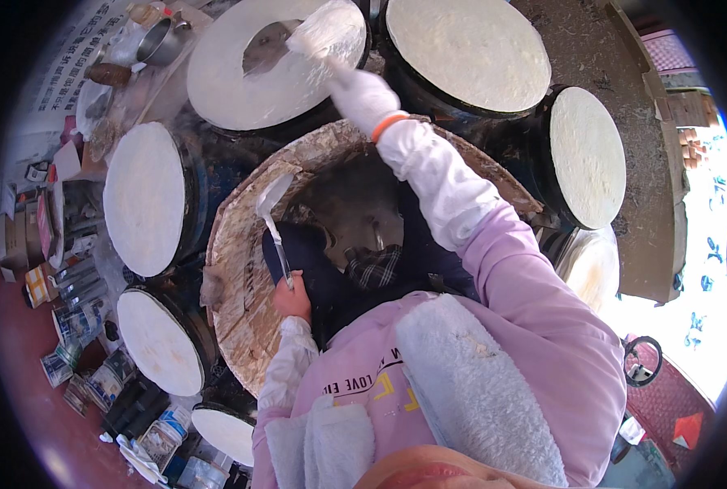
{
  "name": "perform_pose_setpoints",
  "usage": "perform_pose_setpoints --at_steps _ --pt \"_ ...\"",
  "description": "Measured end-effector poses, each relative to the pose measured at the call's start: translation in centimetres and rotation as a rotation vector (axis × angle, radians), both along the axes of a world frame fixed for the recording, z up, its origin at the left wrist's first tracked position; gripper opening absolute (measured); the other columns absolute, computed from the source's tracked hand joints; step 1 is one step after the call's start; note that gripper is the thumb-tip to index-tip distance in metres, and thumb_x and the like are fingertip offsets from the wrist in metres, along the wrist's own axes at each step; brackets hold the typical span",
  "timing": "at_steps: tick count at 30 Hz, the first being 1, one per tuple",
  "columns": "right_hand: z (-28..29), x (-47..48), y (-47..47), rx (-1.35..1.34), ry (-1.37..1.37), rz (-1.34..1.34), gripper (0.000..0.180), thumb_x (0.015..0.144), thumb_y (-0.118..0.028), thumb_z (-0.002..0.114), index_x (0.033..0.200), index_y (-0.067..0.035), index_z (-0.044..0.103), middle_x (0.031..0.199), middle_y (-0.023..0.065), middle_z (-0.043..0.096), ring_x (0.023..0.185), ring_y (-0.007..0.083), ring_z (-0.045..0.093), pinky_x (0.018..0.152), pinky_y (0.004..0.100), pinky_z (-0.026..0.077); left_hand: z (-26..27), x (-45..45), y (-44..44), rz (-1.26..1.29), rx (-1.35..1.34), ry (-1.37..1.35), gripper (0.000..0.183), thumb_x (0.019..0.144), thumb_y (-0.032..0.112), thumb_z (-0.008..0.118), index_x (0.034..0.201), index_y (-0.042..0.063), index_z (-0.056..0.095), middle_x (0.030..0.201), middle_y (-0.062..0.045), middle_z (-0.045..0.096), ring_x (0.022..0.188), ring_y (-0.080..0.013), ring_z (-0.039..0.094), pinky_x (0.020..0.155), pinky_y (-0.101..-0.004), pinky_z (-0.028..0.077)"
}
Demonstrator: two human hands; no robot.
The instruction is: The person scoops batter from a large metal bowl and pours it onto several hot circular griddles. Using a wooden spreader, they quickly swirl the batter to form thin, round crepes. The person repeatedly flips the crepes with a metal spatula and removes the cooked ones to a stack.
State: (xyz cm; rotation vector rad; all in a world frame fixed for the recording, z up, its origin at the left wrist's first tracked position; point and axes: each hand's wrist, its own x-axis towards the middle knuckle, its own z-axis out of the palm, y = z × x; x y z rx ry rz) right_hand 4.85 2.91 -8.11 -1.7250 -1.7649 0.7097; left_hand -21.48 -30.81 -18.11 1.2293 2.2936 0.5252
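Note:
My gloved right hand [365, 102] is stretched out at the top, closed on the handle of a blurred, white-coated spreading tool [330, 27]. That tool lies over the right part of a round griddle [217, 79] covered with pale batter, which has a dark uncoated patch near its middle. My bare left hand [292, 298] grips the metal handle of a ladle [274, 195] with a whitish, coated bowl, held upright over the worn, ring-shaped ledge around me.
Several more round griddles with pale layers, such as one at the upper right [467, 55] and one at the left [144, 198], circle me. A metal pot [155, 43] stands upper left. Brown cardboard [638, 244] lies right; containers crowd the lower left.

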Motion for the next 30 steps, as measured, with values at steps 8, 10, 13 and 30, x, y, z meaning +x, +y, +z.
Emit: perform_pose_setpoints --at_steps 8,10,13,30 --pt "0.3 4.1 -6.2 -0.138 -0.097 -0.186 0.051 0.095 -0.031 0.056 0.144 -0.024 0.049 0.096 0.0262 0.068 0.094 0.0441 0.066 0.082 0.0498 0.052 0.2 -0.4 -0.7 0.028 0.056 -0.09 0.021 0.091 0.029 0.063 0.095 0.013 0.077 0.086 -0.016 0.072 0.078 -0.0328 0.07 0.071 -0.0428 0.053" --pt "0.6 0.7 -5.7 -0.175 -0.047 -0.183 0.051 0.095 -0.031 0.056 0.144 -0.026 0.048 0.089 0.026 0.068 0.088 0.0451 0.066 0.079 0.0534 0.051 -0.8 -0.9 -0.8 0.022 0.051 -0.108 0.021 0.091 0.028 0.063 0.095 0.012 0.077 0.086 -0.016 0.072 0.078 -0.0328 0.07 0.071 -0.0423 0.053" --pt "-0.5 -4.1 -3.8 -0.132 -0.086 -0.102 0.046 0.095 -0.031 0.054 0.14 -0.025 0.05 0.085 0.0265 0.067 0.084 0.046 0.066 0.076 0.055 0.051 0.0 -0.8 -0.2 0.006 0.058 -0.116 0.021 0.091 0.027 0.063 0.094 0.011 0.077 0.086 -0.017 0.071 0.078 -0.0333 0.07 0.071 -0.0421 0.053" --pt "1.1 -3.7 1.7 0.045 -0.061 -0.078 0.039 0.092 -0.029 0.054 0.127 -0.015 0.061 0.095 0.0257 0.069 0.093 0.0436 0.067 0.086 0.0512 0.053 0.9 -1.5 -0.6 0.021 0.116 -0.162 0.019 0.091 0.026 0.063 0.094 0.012 0.076 0.087 -0.017 0.072 0.082 -0.0351 0.07 0.075 -0.0421 0.053"
